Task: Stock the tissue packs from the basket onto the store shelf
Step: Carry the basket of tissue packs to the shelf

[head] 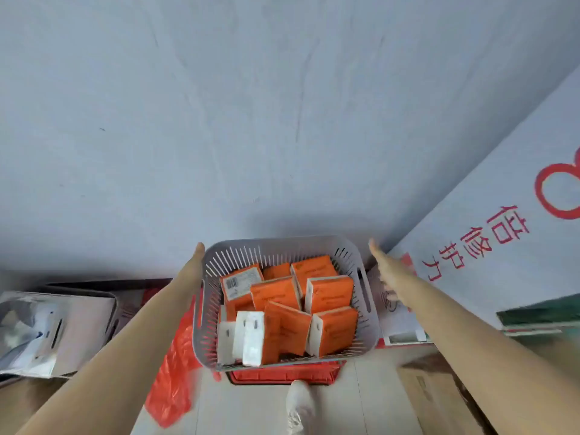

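A pale grey surface (pixel 282 105) filled the view beyond both sets of fingertips. A large white carton (pixel 502 199) with red print lay just outside the right hand (pixel 381 262).

Between the two hands sat the grey slatted basket (pixel 276 241), resting on a red crate (pixel 282 375). It held the orange tissue packs (pixel 314 296), piled loosely, some flat and some on edge. Below the left forearm lay a red plastic bag (pixel 171 372), and farther out on that side a grey bin (pixel 78 324) of wrapped goods.

The left hand (pixel 194 259) had straight fingers laid along the basket's far left corner, gripping nothing. The right hand's fingers were also straight and spread, just beside the right wall near the handle slot. Blur hid whether they touched it.

If the basket were lifted between flat palms rather than by its handle slots, it would likely slip or tip, and the loose packs would spill toward the low side. The crate beneath looked smaller than the basket, so a one-sided push could rock it.

No shelf was in view. The left thumb was hidden behind the rim, the lower packs were buried, and the print on the packs was unreadable.
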A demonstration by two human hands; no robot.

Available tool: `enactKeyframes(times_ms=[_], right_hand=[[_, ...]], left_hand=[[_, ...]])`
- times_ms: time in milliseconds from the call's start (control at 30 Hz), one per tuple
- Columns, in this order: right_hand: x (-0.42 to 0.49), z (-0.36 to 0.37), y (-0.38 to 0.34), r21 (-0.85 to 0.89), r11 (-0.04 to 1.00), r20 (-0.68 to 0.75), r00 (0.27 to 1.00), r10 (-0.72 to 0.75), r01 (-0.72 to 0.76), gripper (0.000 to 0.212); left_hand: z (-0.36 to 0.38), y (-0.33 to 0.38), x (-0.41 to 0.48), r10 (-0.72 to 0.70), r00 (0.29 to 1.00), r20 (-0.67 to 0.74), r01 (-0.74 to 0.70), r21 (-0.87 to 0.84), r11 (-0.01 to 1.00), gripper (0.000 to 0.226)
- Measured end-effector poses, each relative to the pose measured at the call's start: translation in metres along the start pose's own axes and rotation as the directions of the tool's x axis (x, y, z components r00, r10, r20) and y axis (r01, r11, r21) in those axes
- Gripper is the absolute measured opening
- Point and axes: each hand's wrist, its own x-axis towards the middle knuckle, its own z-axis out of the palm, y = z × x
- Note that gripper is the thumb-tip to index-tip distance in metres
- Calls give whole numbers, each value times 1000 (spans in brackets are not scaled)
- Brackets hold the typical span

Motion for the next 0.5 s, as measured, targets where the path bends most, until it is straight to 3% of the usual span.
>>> enactKeyframes(times_ms=[67,233,333,500], right_hand=[[23,6,0,14,999,12,999,32,-32,135],[48,29,8,52,987,198,971,138,-151,94],[52,36,6,105,977,186,968,166,-187,75],[50,44,-2,294,932,143,974,177,-212,66]], left_hand=[[2,-10,26,-31,999,20,31,-35,999,64],[-6,-40,75,-248,966,-72,242,-86,966,76],[-6,-38,78,-299,952,-71,293,-84,952,81],[-7,-38,77,-293,952,-93,290,-46,956,71]])
